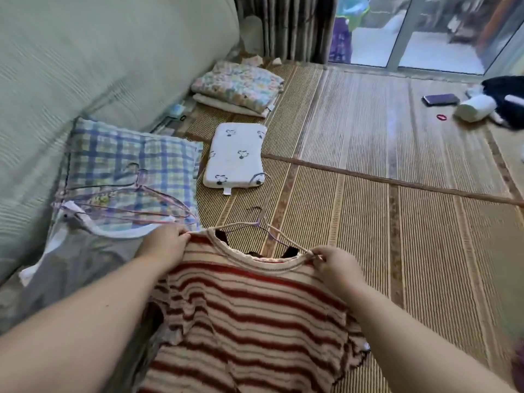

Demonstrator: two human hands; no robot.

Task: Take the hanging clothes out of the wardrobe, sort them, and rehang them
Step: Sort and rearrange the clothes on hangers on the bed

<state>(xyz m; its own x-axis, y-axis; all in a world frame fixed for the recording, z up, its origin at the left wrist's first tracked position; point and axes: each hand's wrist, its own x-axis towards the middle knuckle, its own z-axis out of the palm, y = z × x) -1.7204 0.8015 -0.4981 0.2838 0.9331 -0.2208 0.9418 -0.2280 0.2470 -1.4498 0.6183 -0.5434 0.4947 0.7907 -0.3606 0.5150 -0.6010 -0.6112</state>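
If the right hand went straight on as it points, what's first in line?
Likely the wire hanger, just ahead of the right hand in the collar of the striped shirt; depth unclear.

striped top [249,321] cut off below, hanger [226,226] ends probably inside neckline

You're in somebody's home here, looks like a bedroom: woven straw mat [368,194] covering the bed, 2 pillows, a plaid one [127,157] and a small white one [235,154], a folded floral quilt [238,83], a curtain [286,26], a sliding glass door [411,32], and a phone [441,99] just lying around.
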